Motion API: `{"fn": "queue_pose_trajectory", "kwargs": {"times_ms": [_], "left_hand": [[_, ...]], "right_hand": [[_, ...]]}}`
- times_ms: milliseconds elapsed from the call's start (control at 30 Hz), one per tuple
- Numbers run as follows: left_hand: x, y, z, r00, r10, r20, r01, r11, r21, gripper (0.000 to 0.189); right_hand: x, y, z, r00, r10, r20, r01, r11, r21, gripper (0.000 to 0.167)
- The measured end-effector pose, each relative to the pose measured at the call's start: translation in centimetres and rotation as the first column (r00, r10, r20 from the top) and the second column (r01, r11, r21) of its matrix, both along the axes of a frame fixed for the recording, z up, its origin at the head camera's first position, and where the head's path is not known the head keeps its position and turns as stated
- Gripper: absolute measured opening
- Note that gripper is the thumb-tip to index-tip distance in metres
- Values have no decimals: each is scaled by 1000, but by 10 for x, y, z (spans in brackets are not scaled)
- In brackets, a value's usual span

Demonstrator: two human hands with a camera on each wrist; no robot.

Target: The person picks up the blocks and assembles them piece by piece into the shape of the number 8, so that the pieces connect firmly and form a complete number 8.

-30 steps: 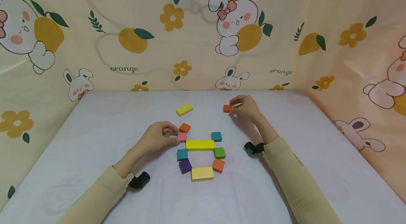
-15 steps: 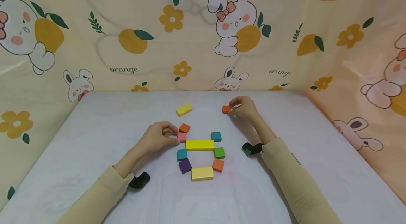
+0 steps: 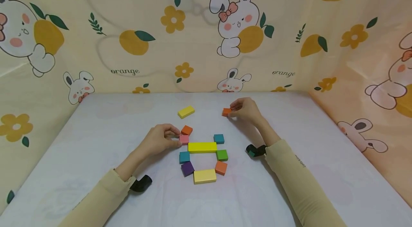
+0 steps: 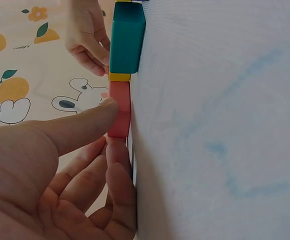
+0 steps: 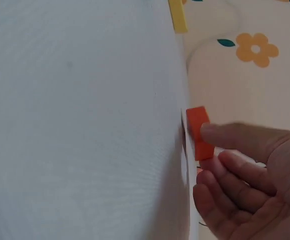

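Note:
At the upper left of the block outline, my left hand (image 3: pixel 162 137) holds a pink block (image 3: pixel 184 139) between thumb and fingers. The left wrist view shows the thumb on the face of that pink block (image 4: pixel 119 112). An orange block (image 3: pixel 187 130) touches it from behind. Farther back on the right, my right hand (image 3: pixel 247 109) pinches another orange block (image 3: pixel 226 112). In the right wrist view the thumb presses the face of this orange block (image 5: pixel 200 140), with a finger under its end.
A long yellow block (image 3: pixel 202 147) lies in the outline, with teal (image 3: pixel 219 139), green (image 3: pixel 222 155), purple (image 3: pixel 187 169) and orange blocks (image 3: pixel 221 168) around it. A pale yellow block (image 3: pixel 204 176) closes the front. One yellow block (image 3: pixel 186 112) lies apart at the back.
My right hand has shifted slightly left and a touch nearer, bringing the orange block along. My left hand stays on the pink block. The head view has turned a little.

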State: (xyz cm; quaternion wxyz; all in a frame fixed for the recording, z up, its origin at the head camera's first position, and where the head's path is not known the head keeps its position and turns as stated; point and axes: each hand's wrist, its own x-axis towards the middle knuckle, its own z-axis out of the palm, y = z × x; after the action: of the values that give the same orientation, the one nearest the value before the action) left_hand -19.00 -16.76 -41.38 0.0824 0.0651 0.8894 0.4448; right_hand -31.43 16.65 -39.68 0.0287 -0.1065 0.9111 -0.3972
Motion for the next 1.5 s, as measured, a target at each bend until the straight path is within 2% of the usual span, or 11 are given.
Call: {"fn": "queue_pose_trajectory", "kwargs": {"times_ms": [100, 233, 400, 567, 733, 833, 1233, 1500], "left_hand": [[1, 0, 0, 1000, 3, 6, -3, 1000, 12, 30], [0, 0, 0, 1000, -2, 1, 2, 1000, 12, 30], [0, -1, 0, 1000, -7, -10, 7, 1000, 2, 30], [-1, -1, 0, 1000, -6, -6, 6, 1000, 2, 30], [0, -1, 0, 1000, -5, -4, 5, 1000, 1, 31], [0, -1, 2, 1000, -5, -1, 5, 1000, -3, 31], [1, 0, 4, 1000, -3, 6, 3, 1000, -8, 31], [1, 0, 4, 1000, -6, 1, 6, 1000, -8, 31]], "right_hand": [[-1, -1, -1, 999, 42, -20, -42, 999, -10, 34], [-2, -3, 1, 984, 175, -42, -176, 984, -19, 34], [1, -8, 4, 935, 355, 9, -354, 933, -58, 34], [4, -14, 5, 888, 456, 51, -451, 888, -90, 33], [7, -19, 4, 850, 514, 112, -509, 858, -74, 31], [7, -20, 3, 836, 533, 134, -531, 846, -52, 30], [6, -23, -1, 799, 584, 142, -585, 810, -37, 27], [4, -21, -2, 780, 610, 142, -607, 792, -66, 27]]}}
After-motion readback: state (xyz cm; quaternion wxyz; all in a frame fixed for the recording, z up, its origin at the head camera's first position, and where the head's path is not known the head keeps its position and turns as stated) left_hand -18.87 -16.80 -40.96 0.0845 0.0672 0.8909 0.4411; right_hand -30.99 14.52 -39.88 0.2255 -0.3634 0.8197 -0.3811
